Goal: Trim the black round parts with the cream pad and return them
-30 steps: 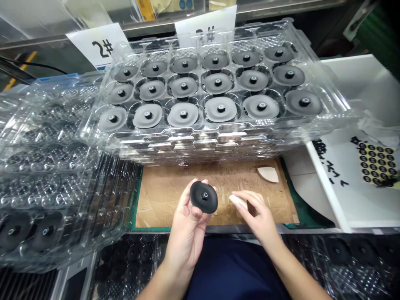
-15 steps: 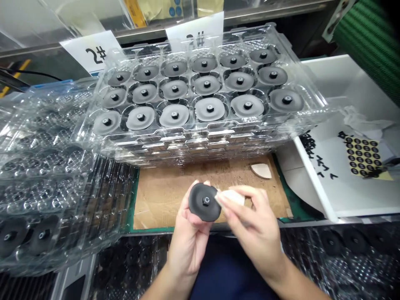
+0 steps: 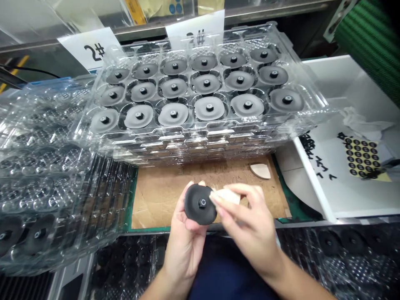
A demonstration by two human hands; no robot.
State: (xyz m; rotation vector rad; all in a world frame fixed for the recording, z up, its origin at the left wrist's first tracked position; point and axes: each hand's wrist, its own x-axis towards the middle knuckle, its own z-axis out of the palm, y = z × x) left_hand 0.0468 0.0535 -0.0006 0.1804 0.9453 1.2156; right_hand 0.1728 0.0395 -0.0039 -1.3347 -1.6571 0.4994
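A round black disc with a short hub at its centre (image 3: 195,210) faces up, gripped at its edge by my left hand (image 3: 184,237). My right hand (image 3: 253,227) pinches a white cloth-like piece (image 3: 229,195) between thumb and fingers. Its fingertips touch the disc's right rim. Beyond the hands, a clear plastic tray (image 3: 218,124) carries rows of similar black discs (image 3: 209,107), hubs upward, on top of a stack of such trays. A pale, leaf-shaped piece (image 3: 261,171) lies on the cardboard sheet (image 3: 156,196) under my hands.
More clear trays (image 3: 40,166) are stacked at left. At right, a white bin (image 3: 359,200) contains small black bits (image 3: 320,163) and a yellow sheet of round black stickers (image 3: 362,156). Paper signs marked 2# (image 3: 90,48) stand behind the trays. A green ribbed roll (image 3: 371,46) fills the upper right.
Both hands have shifted slightly left with the disc and the white piece. The right fingertips stay at the disc's right rim.
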